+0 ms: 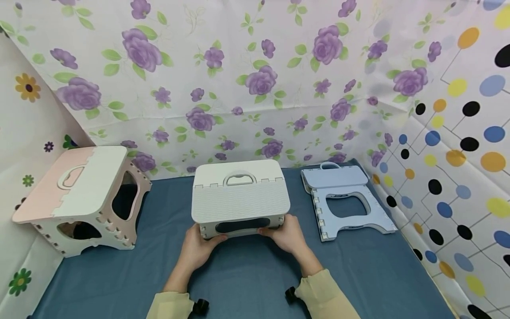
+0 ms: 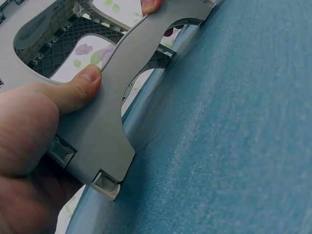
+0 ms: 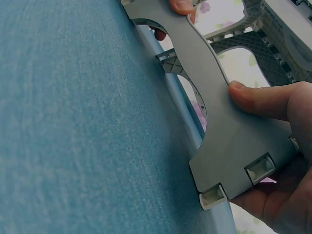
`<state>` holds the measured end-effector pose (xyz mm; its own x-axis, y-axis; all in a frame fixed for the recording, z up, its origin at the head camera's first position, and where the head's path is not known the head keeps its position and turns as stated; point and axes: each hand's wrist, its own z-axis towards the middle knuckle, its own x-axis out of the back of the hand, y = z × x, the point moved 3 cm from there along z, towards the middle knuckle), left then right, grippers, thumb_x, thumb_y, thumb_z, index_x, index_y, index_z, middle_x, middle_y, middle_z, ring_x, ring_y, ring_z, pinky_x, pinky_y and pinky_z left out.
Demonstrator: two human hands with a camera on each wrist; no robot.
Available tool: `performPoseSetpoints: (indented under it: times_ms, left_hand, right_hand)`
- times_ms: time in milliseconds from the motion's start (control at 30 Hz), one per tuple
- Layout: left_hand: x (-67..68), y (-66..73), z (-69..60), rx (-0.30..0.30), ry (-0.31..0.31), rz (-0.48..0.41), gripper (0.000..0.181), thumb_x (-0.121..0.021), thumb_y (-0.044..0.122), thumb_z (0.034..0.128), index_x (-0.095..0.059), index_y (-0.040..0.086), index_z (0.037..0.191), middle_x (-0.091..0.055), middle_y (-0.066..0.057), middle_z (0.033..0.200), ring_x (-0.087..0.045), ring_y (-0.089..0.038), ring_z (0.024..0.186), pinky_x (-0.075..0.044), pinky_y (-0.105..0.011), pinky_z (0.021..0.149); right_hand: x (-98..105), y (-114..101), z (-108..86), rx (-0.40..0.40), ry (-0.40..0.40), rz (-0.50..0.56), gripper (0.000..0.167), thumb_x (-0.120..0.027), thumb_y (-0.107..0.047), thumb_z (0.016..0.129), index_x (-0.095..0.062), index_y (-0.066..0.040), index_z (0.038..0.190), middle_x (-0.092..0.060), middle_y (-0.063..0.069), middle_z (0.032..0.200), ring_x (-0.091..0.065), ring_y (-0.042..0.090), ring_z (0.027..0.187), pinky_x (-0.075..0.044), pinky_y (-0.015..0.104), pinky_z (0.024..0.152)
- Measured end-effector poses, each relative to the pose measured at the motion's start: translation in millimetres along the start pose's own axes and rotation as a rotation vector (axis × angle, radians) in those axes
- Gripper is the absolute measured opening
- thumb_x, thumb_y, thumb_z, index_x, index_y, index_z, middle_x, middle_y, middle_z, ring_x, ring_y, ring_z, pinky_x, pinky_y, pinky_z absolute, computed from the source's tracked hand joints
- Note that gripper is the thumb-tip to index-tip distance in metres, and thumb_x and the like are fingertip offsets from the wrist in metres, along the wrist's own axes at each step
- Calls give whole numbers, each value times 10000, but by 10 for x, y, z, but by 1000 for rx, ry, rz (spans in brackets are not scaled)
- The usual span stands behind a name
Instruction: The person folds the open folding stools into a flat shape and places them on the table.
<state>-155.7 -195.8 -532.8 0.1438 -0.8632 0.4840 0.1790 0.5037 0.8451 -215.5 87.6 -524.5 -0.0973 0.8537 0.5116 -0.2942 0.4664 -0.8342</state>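
A white and grey folding stool [image 1: 241,199] stands unfolded in the middle of the head view, its ridged top and handle facing up. My left hand [image 1: 196,249] grips its near left corner, the thumb [image 2: 80,90] lying on the front panel [image 2: 105,112] beside the cutout. At the near right corner my right hand [image 1: 287,235] holds it the same way, thumb [image 3: 253,100] on the panel [image 3: 224,131] and fingers behind. Both wrist views show the panel's feet close to the blue cloth; whether they touch it I cannot tell.
A pink and white stool [image 1: 85,181] stands unfolded at the left. At the right a light blue stool [image 1: 382,217] lies folded flat on the blue cloth [image 1: 247,274]. Flowered sheeting [image 1: 239,88] rises behind, and dotted sheeting [image 1: 458,177] along the right side.
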Motion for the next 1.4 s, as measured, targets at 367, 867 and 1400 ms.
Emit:
performPoseSetpoints:
  times_ms: [367,867,1400]
  left_hand:
    - [1,-5,6,1,5,0,682,-937,151,859,-576,87,1434,-676,-146,1327,-679,-329,1173,-546,-540,937]
    - [-7,-84,-4,-34,-5,-87,508,-882,57,894,-653,95,1345,-730,-94,1232,-728,-260,1046,-596,-408,831]
    - [25,-125,30,126,-67,-110,379,-872,87,911,-718,88,1258,-731,-83,1263,-708,-279,1149,-564,-501,953]
  right_hand:
    - [-3,10,16,10,-9,-7,663,-975,-205,813,-659,-134,1391,-721,100,1324,-668,330,1252,-518,581,1037]
    - [-69,108,54,196,-166,74,603,-925,-170,873,-635,-223,1399,-716,-2,1293,-708,216,1124,-574,474,955]
    - [-82,67,54,88,-251,74,453,-897,-164,900,-679,-182,1297,-769,-58,1129,-734,134,1018,-589,398,887]
